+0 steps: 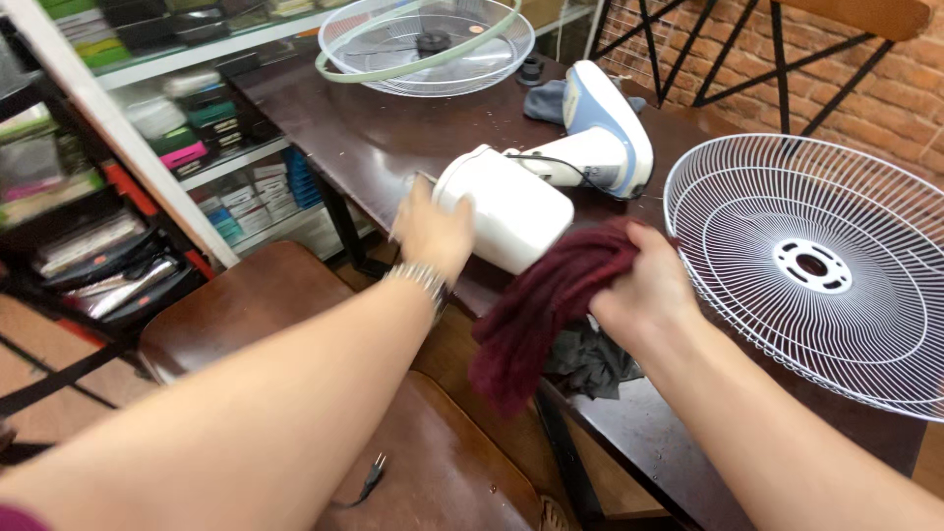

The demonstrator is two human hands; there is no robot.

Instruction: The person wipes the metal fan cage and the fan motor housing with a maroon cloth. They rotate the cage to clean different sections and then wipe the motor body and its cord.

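The smooth white plastic fan motor housing (511, 211), rounded like a drum and joined to a pale blue-and-white stand piece (605, 133), lies on its side at the near edge of the dark brown glossy desk (374, 147), so a firm push could roll it off toward the brown padded chair (256, 295) below. The left hand (433, 231) rests against the housing's end with fingers curled round it, though blur hides how firmly; the right hand (649, 290) is closed on a fuzzy maroon cloth (541, 315) pressed to the housing's side. The cloth's loose tail hangs over the edge above a crumpled grey rag (590, 364) and might snag. Just beside the right forearm, the round white wire fan grille (816, 265) overhangs the desk and could be knocked off.
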